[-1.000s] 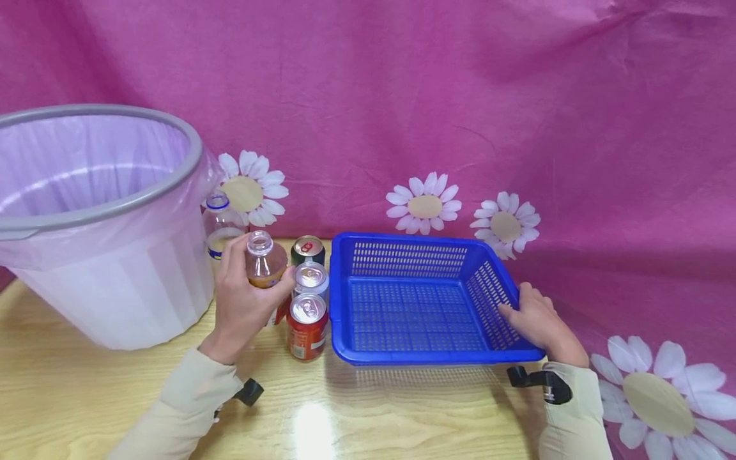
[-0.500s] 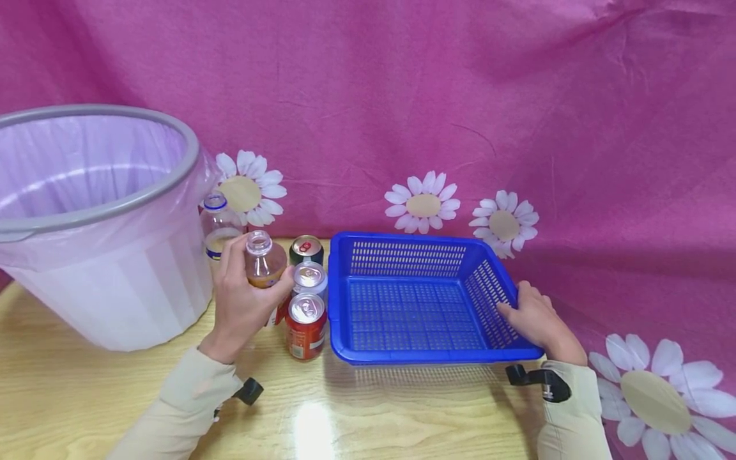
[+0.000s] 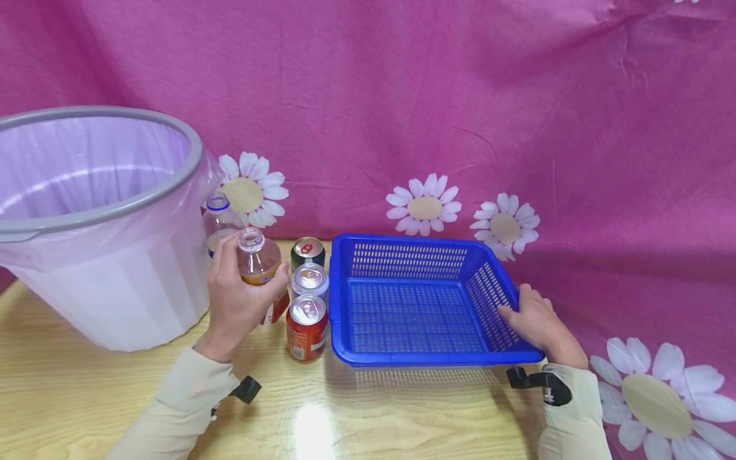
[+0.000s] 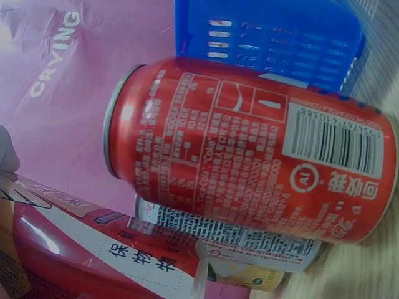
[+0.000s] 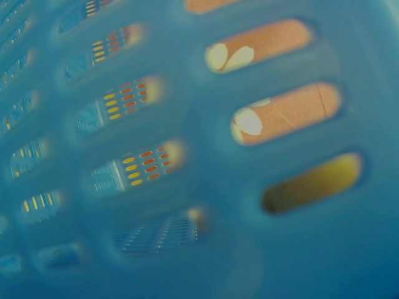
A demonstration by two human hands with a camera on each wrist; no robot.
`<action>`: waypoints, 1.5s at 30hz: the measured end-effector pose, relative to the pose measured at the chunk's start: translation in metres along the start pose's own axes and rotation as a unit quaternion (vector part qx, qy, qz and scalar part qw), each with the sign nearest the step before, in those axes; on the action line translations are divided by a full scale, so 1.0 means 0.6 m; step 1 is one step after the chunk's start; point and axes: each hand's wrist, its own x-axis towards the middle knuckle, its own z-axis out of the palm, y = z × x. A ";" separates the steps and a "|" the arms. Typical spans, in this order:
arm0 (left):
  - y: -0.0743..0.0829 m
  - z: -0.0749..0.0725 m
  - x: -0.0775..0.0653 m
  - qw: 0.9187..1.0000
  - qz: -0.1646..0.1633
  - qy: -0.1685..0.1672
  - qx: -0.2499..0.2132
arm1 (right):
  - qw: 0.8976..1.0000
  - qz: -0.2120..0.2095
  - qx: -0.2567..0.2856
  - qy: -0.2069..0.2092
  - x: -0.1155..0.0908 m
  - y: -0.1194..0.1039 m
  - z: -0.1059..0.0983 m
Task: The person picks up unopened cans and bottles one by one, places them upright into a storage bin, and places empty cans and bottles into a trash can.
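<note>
My left hand (image 3: 231,313) holds a clear plastic bottle (image 3: 260,259) without a cap, fingers on one side and thumb on the other. The bottle is upright in the head view. Its red label (image 4: 93,243) shows at the lower left of the left wrist view. Just right of it stand a red cola can (image 3: 307,333), a silver can (image 3: 311,278) and a dark can (image 3: 308,249) in a row. My right hand (image 3: 539,322) grips the right rim of a blue plastic basket (image 3: 437,356). Slotted basket wall (image 5: 230,249) fills the right wrist view.
A large white bin (image 3: 138,281) with a purple liner and grey rim stands on the left. Between it and my left hand is a second clear bottle (image 3: 222,220) with a blue neck ring. Behind the wooden table (image 3: 368,415) hangs a pink flowered cloth (image 3: 356,115).
My left hand has shifted slightly left with the bottle, away from the cans. The right hand and the basket hold their place.
</note>
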 end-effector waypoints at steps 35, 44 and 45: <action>0.027 -0.022 0.024 0.999 0.011 0.042 -0.025 | 1.000 0.006 0.000 -0.005 -0.004 -0.002 -0.006; 0.035 -0.028 0.026 0.998 0.022 0.048 -0.032 | 1.000 0.000 0.000 -0.001 -0.004 -0.005 -0.005; 0.035 -0.027 0.027 0.998 0.023 0.050 -0.034 | 1.000 0.002 0.000 -0.002 -0.003 -0.005 -0.004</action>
